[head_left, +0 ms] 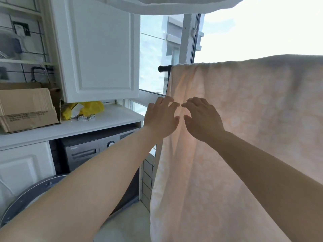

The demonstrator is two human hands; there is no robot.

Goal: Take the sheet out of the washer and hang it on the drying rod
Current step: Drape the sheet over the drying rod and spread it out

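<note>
- Sheet is hanging over the drying rod, draping down in soft folds right behind both hands.
- White counter is sitting to the left of the left hand, carrying a cardboard box and a yellow bag.
- Grey washer is tucked under that counter, below the left forearm, its round door swinging open toward the camera.
- White cabinet is hanging above and left of the hands; the window is glowing just beyond them.
- Sheet is looking pale peach with a faint blotchy pattern, daylight shining through it, its left edge falling straight down from the rod's black end.
- Left hand is spreading its fingers loosely against the fabric, gripping nothing.
- Right hand is hovering beside it, fingers slightly bent and relaxed at the cloth; whether they are touching it I cannot tell.
</note>
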